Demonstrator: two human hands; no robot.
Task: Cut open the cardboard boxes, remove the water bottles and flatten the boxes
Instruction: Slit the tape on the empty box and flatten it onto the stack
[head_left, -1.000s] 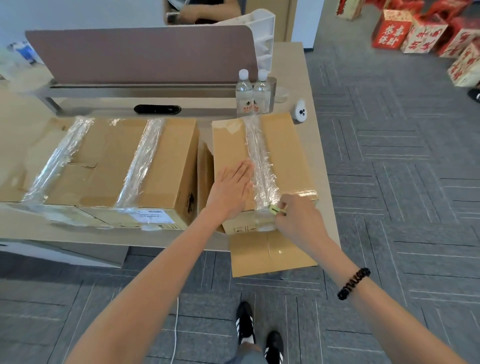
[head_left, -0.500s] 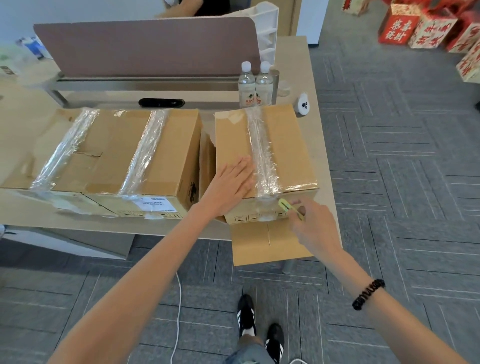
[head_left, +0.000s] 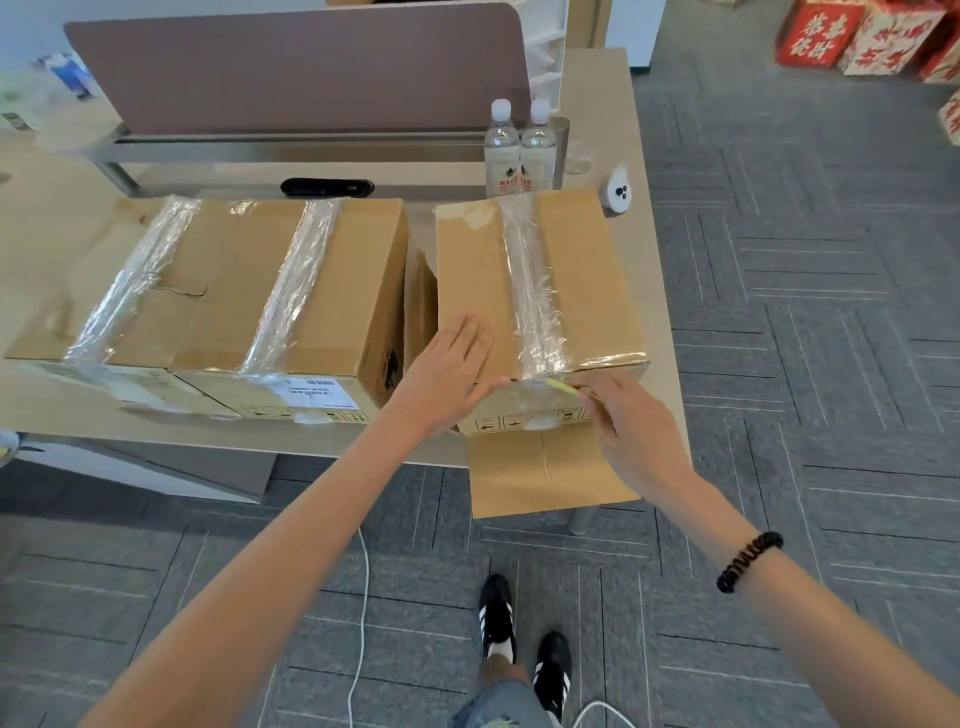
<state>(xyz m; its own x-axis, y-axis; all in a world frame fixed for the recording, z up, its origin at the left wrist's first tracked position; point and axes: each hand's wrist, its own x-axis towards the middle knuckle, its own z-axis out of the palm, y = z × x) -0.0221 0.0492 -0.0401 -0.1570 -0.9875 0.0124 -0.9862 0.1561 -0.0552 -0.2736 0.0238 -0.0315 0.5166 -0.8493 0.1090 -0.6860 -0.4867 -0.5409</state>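
A: What is nearest?
B: The left hand (head_left: 452, 358) lies flat on the box (head_left: 571, 270); the right hand (head_left: 628, 426) pinches a yellow cutter (head_left: 563, 387) at its taped front edge.
A: And around it?
B: Two taped boxes (head_left: 234, 291) stand just left; bottles (head_left: 511, 150) stand behind, before a divider (head_left: 296, 67).

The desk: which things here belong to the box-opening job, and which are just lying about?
Job: right box, its tape strip, yellow cutter pinched by right hand, left hand pressing the lid, left taped boxes, water bottles.
Lying about: black device, white gadget, red boxes, floor cable.
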